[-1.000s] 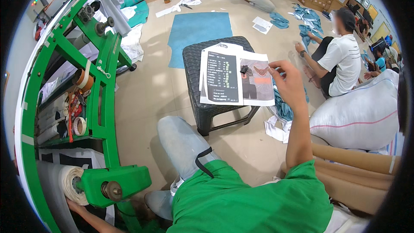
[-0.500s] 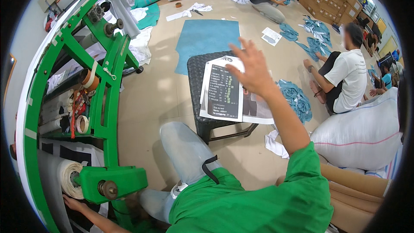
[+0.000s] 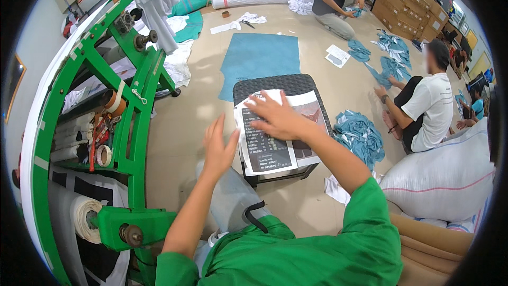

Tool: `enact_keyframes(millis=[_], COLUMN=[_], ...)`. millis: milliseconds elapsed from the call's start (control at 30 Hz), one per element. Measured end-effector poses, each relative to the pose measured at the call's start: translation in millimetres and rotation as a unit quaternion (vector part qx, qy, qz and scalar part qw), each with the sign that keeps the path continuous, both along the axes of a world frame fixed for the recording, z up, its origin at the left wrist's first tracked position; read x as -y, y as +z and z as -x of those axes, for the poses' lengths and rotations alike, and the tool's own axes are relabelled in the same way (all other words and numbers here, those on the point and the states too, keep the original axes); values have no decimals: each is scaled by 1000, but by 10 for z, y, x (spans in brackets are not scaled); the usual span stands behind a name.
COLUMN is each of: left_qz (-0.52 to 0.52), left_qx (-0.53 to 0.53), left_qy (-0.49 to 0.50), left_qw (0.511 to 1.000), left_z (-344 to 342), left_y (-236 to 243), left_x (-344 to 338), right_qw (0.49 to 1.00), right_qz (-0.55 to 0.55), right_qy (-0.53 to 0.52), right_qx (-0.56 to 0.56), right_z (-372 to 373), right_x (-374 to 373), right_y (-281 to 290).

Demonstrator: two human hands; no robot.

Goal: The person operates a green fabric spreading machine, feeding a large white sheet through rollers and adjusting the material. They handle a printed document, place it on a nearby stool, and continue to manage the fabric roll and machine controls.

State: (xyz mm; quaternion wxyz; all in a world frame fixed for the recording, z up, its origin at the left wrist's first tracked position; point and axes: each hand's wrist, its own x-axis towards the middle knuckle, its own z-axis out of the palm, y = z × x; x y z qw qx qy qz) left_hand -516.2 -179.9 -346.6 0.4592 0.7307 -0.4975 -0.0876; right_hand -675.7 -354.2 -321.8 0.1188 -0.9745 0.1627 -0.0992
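Note:
Printed sheets (image 3: 267, 158) lie on a black woven-top plastic stool (image 3: 296, 80) in front of me; one has a dark printed panel, another a picture. My right hand (image 3: 279, 121) rests spread over the top of the dark-panelled sheet, fingers apart. My left hand (image 3: 222, 144) is at the sheet's left edge, fingers apart and raised, holding nothing that I can see. Behind the stool a blue fabric piece (image 3: 259, 58) lies flat on the floor. A pile of blue cloth (image 3: 357, 135) sits right of the stool.
A green metal roller machine (image 3: 121, 212) stands on my left. A co-worker in white (image 3: 431, 111) sits right, another in black (image 3: 330, 5) kneels farther back, both handling blue cloth. White sacks (image 3: 439, 180), brown rolls (image 3: 428, 243) and stacked cartons (image 3: 402, 5) are on the right.
My right hand has let go of the picture sheet and moved left onto the dark-panelled one. My left hand has risen from beside the machine to the sheet's left edge.

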Motion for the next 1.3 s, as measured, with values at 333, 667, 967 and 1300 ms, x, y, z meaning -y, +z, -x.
enact_keyframes(millis=[333,667,967,1300], left_qz=[-207,-55,-155,152], left_qx=[12,-37,67,-358], left_qy=[-49,-188,-47,-24], left_qw=[977,980,984,921], left_z=[-91,202,-93,38], left_y=[283,354,122,429], left_x=[914,972,684,16], right_qw=[989,996,964,975], right_qz=[74,33,109,-48], right_qy=[-130,-79,-227,-182], right_qx=[-3,-20,-87,116], right_z=[772,1053,569,385], right_x=[-335,86,-273,-564], right_y=[-210,-413,113,415])
